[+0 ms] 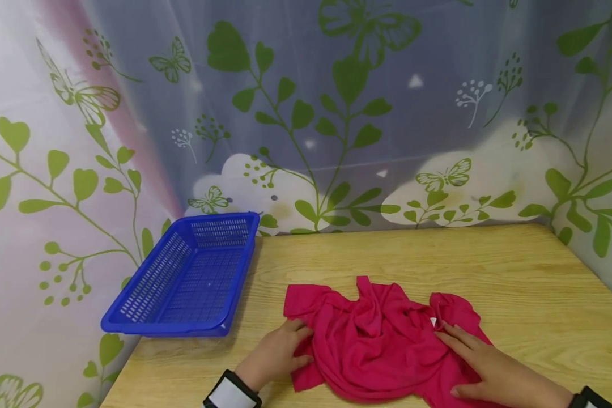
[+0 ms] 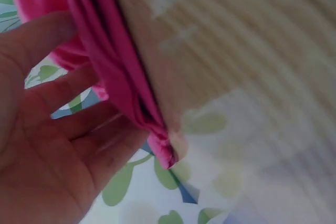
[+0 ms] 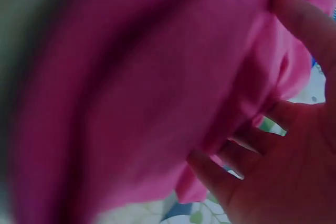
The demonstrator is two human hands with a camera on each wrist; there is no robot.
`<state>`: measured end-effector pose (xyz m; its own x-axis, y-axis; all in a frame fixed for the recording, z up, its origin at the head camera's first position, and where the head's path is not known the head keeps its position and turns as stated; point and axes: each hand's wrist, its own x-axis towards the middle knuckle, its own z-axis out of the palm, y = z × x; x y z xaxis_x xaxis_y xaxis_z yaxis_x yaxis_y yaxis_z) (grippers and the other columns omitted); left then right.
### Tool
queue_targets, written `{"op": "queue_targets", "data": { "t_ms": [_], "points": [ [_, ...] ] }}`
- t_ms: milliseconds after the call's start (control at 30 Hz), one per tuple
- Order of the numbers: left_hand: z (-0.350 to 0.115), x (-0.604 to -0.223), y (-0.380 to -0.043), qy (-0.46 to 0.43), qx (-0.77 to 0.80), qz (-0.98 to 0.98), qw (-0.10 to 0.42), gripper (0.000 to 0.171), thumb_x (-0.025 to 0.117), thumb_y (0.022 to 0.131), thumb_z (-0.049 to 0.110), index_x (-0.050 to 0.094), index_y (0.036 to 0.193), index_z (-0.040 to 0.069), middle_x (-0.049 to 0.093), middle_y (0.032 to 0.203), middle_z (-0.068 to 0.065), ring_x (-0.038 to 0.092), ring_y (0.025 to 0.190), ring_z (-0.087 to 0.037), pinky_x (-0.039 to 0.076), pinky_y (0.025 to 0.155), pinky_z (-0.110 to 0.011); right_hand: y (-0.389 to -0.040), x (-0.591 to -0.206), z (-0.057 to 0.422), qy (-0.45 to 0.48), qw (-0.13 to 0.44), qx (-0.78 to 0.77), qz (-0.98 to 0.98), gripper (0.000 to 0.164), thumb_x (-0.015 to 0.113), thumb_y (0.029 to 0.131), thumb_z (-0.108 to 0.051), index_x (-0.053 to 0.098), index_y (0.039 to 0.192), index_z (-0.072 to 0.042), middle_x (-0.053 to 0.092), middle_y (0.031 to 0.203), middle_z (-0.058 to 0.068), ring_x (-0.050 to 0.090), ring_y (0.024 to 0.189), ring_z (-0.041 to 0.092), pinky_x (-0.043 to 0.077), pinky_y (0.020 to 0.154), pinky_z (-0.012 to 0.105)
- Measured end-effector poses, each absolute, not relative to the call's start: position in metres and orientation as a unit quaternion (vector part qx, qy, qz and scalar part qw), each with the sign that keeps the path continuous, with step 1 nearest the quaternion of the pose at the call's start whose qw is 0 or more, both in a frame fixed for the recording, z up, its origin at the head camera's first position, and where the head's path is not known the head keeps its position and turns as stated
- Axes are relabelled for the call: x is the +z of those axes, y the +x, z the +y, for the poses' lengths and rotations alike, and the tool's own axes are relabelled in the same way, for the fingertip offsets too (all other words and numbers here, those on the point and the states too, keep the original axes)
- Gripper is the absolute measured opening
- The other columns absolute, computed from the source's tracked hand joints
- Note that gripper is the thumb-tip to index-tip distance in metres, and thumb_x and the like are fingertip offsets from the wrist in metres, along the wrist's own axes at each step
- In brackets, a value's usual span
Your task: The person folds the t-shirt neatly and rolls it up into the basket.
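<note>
A crumpled bright pink shirt [image 1: 372, 345] lies bunched on the wooden table [image 1: 545, 289], with a small white label showing near its right side. At its left edge, my left hand [image 1: 277, 351] touches the fabric with loosely bent fingers; in the left wrist view the fingertips [image 2: 81, 72] meet a folded edge of the cloth. My right hand [image 1: 489, 362] rests on the right part of the shirt, fingers spread and nearly straight. The right wrist view shows the fabric filling most of the picture, with the thumb and fingertips against it.
A blue plastic basket [image 1: 239, 283] with slotted walls stands at the table's left edge, with nothing inside. Behind and beside the table hangs a curtain [image 1: 296, 113] printed with green leaves and butterflies.
</note>
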<state>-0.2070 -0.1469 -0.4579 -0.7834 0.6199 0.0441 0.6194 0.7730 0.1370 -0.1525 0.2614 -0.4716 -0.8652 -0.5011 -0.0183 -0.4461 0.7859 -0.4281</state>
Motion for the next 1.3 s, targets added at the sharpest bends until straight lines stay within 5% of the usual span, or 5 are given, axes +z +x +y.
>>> {"op": "queue_targets", "data": {
  "t_ms": [133, 300, 500, 1067, 1300],
  "points": [
    [-0.150, -0.467, -0.214, 0.317, 0.092, 0.944, 0.028, 0.053, 0.065, 0.085, 0.035, 0.055, 0.128, 0.007, 0.047, 0.139, -0.016, 0.048, 0.127, -0.029, 0.044, 0.099, -0.041, -0.154, -0.481, 0.264, -0.249, 0.049, -0.202, 0.946, 0.084, 0.060, 0.079, -0.060, 0.032, 0.146, -0.019, 0.028, 0.149, 0.018, 0.019, 0.138, 0.019, 0.049, 0.086, 0.042],
    [-0.153, -0.468, -0.229, 0.300, 0.112, 0.947, 0.040, 0.055, 0.063, 0.086, 0.036, 0.052, 0.133, 0.010, 0.041, 0.145, -0.016, 0.042, 0.132, -0.029, 0.040, 0.104, -0.042, -0.163, -0.484, 0.266, -0.221, 0.051, -0.213, 0.950, 0.085, 0.062, 0.078, -0.059, 0.033, 0.145, -0.015, 0.025, 0.150, 0.021, 0.027, 0.132, 0.040, 0.042, 0.088, 0.061],
    [-0.158, -0.461, -0.241, 0.281, 0.133, 0.949, 0.045, 0.056, 0.065, 0.085, 0.034, 0.052, 0.132, 0.007, 0.041, 0.144, -0.020, 0.042, 0.132, -0.032, 0.039, 0.103, -0.044, -0.172, -0.484, 0.273, -0.213, 0.004, -0.209, 0.954, 0.082, 0.065, 0.078, -0.054, 0.035, 0.144, -0.014, 0.024, 0.152, 0.014, 0.032, 0.129, 0.044, 0.041, 0.087, 0.063],
    [-0.180, -0.460, -0.268, 0.220, 0.192, 0.954, 0.067, 0.050, 0.068, 0.083, 0.021, 0.054, 0.129, 0.008, 0.037, 0.144, -0.023, 0.037, 0.133, -0.040, 0.035, 0.105, -0.051, -0.189, -0.483, 0.308, -0.153, 0.047, -0.249, 0.955, 0.082, 0.066, 0.081, -0.043, 0.029, 0.145, -0.007, 0.019, 0.151, 0.024, 0.018, 0.133, 0.053, 0.032, 0.087, 0.071],
    [-0.175, -0.460, -0.271, 0.243, 0.164, 0.956, 0.017, 0.048, 0.073, 0.078, 0.017, 0.057, 0.122, 0.008, 0.054, 0.127, -0.017, 0.048, 0.122, -0.034, 0.039, 0.102, -0.046, -0.183, -0.479, 0.305, -0.129, 0.052, -0.231, 0.963, 0.089, 0.069, 0.077, -0.046, 0.031, 0.141, 0.002, 0.022, 0.145, 0.035, 0.030, 0.127, 0.056, 0.039, 0.088, 0.065]
  ]
}}
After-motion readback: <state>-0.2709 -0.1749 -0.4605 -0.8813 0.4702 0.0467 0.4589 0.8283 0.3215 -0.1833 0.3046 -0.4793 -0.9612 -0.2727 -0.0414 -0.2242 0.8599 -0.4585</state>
